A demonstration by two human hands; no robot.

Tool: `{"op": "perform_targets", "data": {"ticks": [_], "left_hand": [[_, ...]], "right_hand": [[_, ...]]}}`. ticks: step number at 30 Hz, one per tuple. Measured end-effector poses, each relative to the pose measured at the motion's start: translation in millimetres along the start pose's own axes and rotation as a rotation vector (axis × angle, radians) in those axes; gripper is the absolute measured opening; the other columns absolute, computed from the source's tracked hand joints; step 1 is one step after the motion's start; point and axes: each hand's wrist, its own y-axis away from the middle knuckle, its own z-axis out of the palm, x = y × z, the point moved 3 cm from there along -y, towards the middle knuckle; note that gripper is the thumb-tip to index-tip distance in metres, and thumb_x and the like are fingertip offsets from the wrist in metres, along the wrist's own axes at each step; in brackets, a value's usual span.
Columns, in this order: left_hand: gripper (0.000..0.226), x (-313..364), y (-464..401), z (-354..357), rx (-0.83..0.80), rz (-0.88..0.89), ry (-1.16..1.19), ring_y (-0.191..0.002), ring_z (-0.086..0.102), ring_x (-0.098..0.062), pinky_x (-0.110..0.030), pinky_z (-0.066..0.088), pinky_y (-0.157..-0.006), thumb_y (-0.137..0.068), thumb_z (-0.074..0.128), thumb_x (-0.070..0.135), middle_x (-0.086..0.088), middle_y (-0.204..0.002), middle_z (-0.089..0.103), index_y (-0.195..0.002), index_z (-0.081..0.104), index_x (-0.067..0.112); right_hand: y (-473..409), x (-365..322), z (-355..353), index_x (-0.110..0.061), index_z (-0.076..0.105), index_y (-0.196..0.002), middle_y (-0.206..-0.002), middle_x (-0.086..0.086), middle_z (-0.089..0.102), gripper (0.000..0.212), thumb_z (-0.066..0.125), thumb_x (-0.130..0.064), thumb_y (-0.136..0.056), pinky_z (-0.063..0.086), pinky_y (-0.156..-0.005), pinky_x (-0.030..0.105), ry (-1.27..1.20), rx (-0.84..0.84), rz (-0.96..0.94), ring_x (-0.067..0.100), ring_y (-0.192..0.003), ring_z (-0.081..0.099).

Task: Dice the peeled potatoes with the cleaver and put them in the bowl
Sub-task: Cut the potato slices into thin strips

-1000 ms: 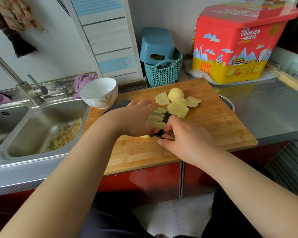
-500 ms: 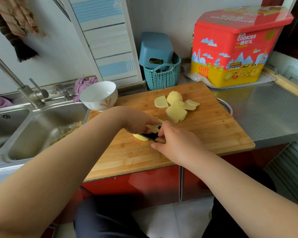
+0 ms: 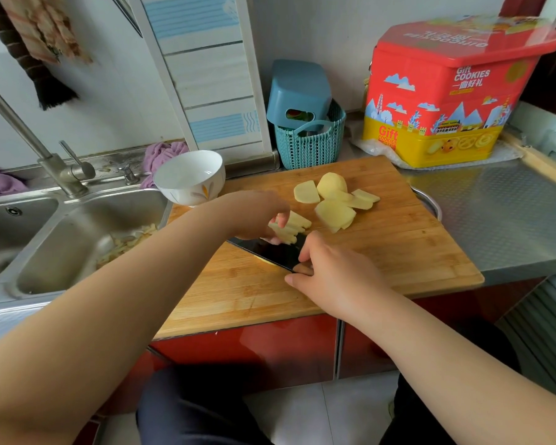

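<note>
On the wooden cutting board (image 3: 398,252) my left hand (image 3: 257,216) holds a stack of pale potato strips (image 3: 291,228) against the board. My right hand (image 3: 334,271) grips the handle of the dark cleaver (image 3: 270,252), whose blade lies low just in front of the strips. A thin yellow piece shows under the blade. Behind them lie several potato slices (image 3: 334,213) and a peeled potato chunk (image 3: 332,184). The white bowl (image 3: 190,176) stands at the board's far left corner, with nothing visible in it.
A double steel sink (image 3: 61,239) with potato peelings lies to the left, under a tap (image 3: 61,168). A teal basket (image 3: 308,139) and a red and yellow cookie tin (image 3: 446,97) stand at the back. Steel counter (image 3: 501,220) stretches right. A metal rim (image 3: 429,203) shows beside the board.
My left hand has shifted on the potato strips, which now show more beyond its fingers. The cleaver blade shows more, lying flatter in front of them. My right hand stays on the handle.
</note>
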Motion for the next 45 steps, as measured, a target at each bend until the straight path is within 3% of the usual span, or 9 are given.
{"op": "perform_targets", "data": {"ticks": [4, 13, 21, 30, 34, 38, 41, 43, 45], "left_hand": [[0.021, 7, 2, -2, 0.023, -0.049, -0.049, -0.094, 0.053, -0.016, -0.028, 0.038, -0.075, -0.09, 0.066, 0.036, 0.006, -0.097, 0.058, -0.102, 0.065, 0.019], [0.017, 17, 13, 0, 0.082, -0.099, -0.111, -0.1, 0.058, -0.019, -0.031, 0.05, -0.084, -0.095, 0.058, 0.024, 0.002, -0.107, 0.061, -0.108, 0.068, 0.019], [0.021, 6, 7, 8, 0.174, -0.117, -0.057, -0.094, 0.055, -0.014, -0.028, 0.044, -0.076, -0.097, 0.052, 0.029, 0.002, -0.105, 0.065, -0.108, 0.068, 0.022], [0.033, -5, -3, 8, 0.105, -0.151, 0.026, -0.101, 0.058, -0.019, -0.034, 0.049, -0.086, -0.1, 0.044, 0.037, -0.001, -0.113, 0.066, -0.116, 0.066, 0.019], [0.04, -5, -6, 6, 0.024, -0.129, 0.003, -0.108, 0.056, -0.021, -0.033, 0.044, -0.088, -0.102, 0.039, 0.039, -0.004, -0.121, 0.062, -0.122, 0.063, 0.015], [0.037, -11, -4, 1, -0.072, -0.138, 0.111, -0.1, 0.056, -0.018, -0.032, 0.041, -0.086, -0.104, 0.035, 0.033, -0.005, -0.114, 0.063, -0.112, 0.066, 0.016], [0.032, -17, 9, -23, 0.154, -0.166, 0.221, -0.099, 0.058, -0.017, -0.036, 0.047, -0.09, -0.103, 0.039, 0.034, -0.001, -0.11, 0.066, -0.111, 0.067, 0.019], [0.026, -23, 29, -36, 0.593, -0.204, 0.363, -0.091, 0.06, -0.016, -0.036, 0.051, -0.083, -0.101, 0.045, 0.03, 0.002, -0.104, 0.066, -0.106, 0.067, 0.018], [0.021, -21, 63, -35, 1.18, -0.171, 0.467, -0.084, 0.057, -0.009, -0.023, 0.049, -0.075, -0.1, 0.048, 0.021, 0.005, -0.101, 0.063, -0.102, 0.065, 0.011]], "right_hand": [[1, -1, 0, -0.024, 0.043, -0.114, -0.074, -0.016, 0.043, 0.034, 0.055, -0.05, -0.094, 0.034, -0.05, 0.025, -0.018, -0.007, 0.015, 0.002, -0.062, 0.044], [3, -4, -1, -0.024, 0.042, -0.111, -0.07, -0.018, 0.039, 0.032, 0.055, -0.049, -0.095, 0.034, -0.049, 0.025, -0.036, -0.019, 0.03, -0.001, -0.059, 0.04], [6, -6, -3, -0.026, 0.039, -0.105, -0.069, -0.021, 0.036, 0.03, 0.057, -0.047, -0.095, 0.03, -0.049, 0.023, -0.079, -0.023, 0.046, -0.003, -0.058, 0.037], [11, -7, -8, -0.025, 0.041, -0.107, -0.07, -0.019, 0.039, 0.03, 0.056, -0.048, -0.095, 0.031, -0.049, 0.023, -0.054, -0.026, 0.032, -0.002, -0.059, 0.039], [13, -8, -12, -0.027, 0.039, -0.105, -0.074, -0.018, 0.042, 0.03, 0.056, -0.05, -0.094, 0.033, -0.051, 0.023, -0.059, -0.036, 0.022, -0.001, -0.063, 0.044], [16, -9, -16, -0.032, 0.045, -0.113, -0.078, -0.016, 0.049, 0.033, 0.057, -0.054, -0.092, 0.034, -0.052, 0.024, -0.069, -0.054, 0.015, 0.001, -0.065, 0.049], [17, -6, -23, -0.036, 0.049, -0.12, -0.091, -0.017, 0.058, 0.036, 0.057, -0.055, -0.09, 0.042, -0.057, 0.025, -0.079, -0.068, 0.017, 0.002, -0.073, 0.054], [16, -4, -31, -0.038, 0.052, -0.124, -0.089, -0.02, 0.056, 0.036, 0.057, -0.054, -0.091, 0.047, -0.062, 0.025, -0.133, -0.086, 0.042, 0.001, -0.076, 0.056], [11, 0, -38, -0.036, 0.054, -0.124, -0.086, -0.017, 0.058, 0.032, 0.055, -0.048, -0.094, 0.052, -0.065, 0.028, -0.244, -0.109, 0.075, 0.004, -0.073, 0.059]]}}
